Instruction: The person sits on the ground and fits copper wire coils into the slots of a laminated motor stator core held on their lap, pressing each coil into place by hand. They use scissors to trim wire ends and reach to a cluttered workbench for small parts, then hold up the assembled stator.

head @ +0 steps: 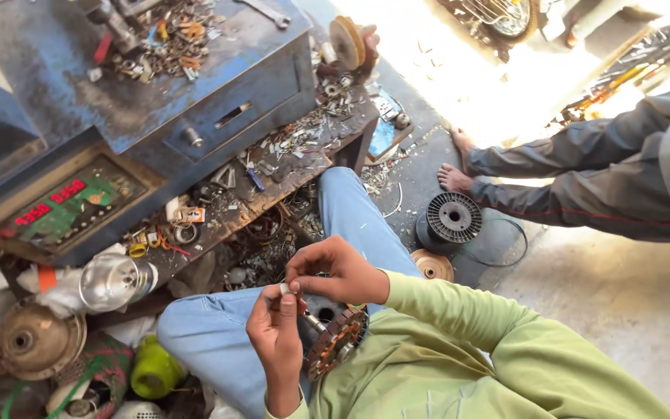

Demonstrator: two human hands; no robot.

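Note:
My left hand [275,335] is raised over my lap, with a small pale piece [284,289] pinched at its fingertips. My right hand [337,271], in a light green sleeve, comes in from the right, and its fingers close on the same small piece. Just below both hands a round motor stator [336,341] with copper-coloured windings rests on my lap against my blue jeans [219,330]. Neither hand grips the stator. What the pale piece is cannot be made out.
A worn blue metal cabinet [195,93] strewn with scrap and tools stands ahead, with a counter box showing red digits [56,206] beside it. A black spool [448,221] and a copper coil [432,265] lie on the floor. Another person in grey, barefoot [583,194], stands at right. A shiny metal housing [114,281] lies left.

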